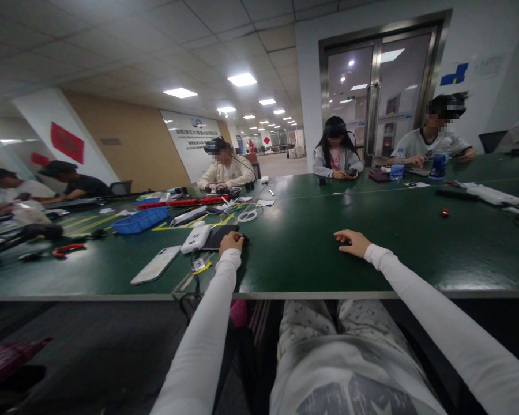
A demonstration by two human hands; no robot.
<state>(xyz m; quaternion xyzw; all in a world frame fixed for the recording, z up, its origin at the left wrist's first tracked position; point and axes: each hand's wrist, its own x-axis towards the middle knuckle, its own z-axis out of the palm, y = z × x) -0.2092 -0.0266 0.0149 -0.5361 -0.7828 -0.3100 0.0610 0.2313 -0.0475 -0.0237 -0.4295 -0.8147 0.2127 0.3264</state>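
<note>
My left hand [230,241] curls at a small dark object [245,238] beside a flat black pad [216,237], perhaps to steady it; whether the fingers pinch it, I cannot tell. My right hand [354,242], fingers loosely spread, holds nothing above the green table [294,268]. A phone [156,265] and white case [196,239] lie left, seemingly parked within reach. The wall sign's [190,144] lettering is too blurred to read.

A blue tray [142,222] and red-handled tool [70,248] lie at left, two bottles [397,167] stand at far right, glass doors [350,106] rise beyond, and a red poster [67,142] hangs far left.
</note>
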